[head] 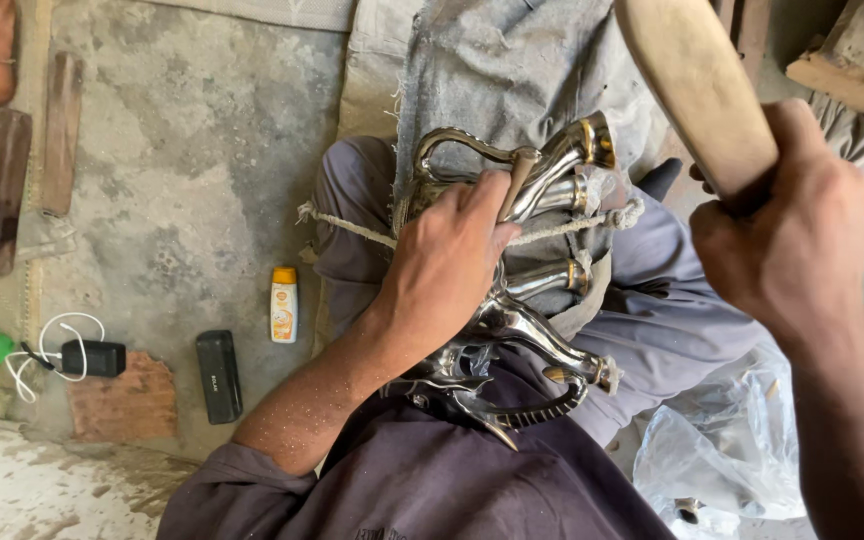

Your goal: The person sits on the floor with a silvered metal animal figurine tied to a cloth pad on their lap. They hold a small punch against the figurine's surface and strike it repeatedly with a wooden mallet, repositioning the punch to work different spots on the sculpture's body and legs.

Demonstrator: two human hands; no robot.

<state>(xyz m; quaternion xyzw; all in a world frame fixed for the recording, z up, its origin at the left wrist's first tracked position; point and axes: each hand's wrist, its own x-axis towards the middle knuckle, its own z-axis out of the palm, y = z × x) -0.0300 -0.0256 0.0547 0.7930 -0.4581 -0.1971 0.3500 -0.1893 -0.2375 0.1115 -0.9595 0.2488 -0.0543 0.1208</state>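
Observation:
A shiny silver metal animal figure (542, 180) with brass-tipped legs and a dark ribbed horn lies across my lap on a grey cloth (502, 70). A frayed rope (352, 225) runs over it. My left hand (447, 260) presses down on the figure's middle, fingers wrapped over one leg. My right hand (792, 230) is raised to the right of it and grips the lower end of a broad wooden stick (692, 85) that slants up toward the top of the view.
On the concrete floor to the left lie a small orange-capped bottle (284, 305), a black rectangular case (219, 376), a black charger with white cable (87, 357), a brick piece (124, 400) and wooden strips (60, 130). A crumpled clear plastic bag (722, 450) sits at the lower right.

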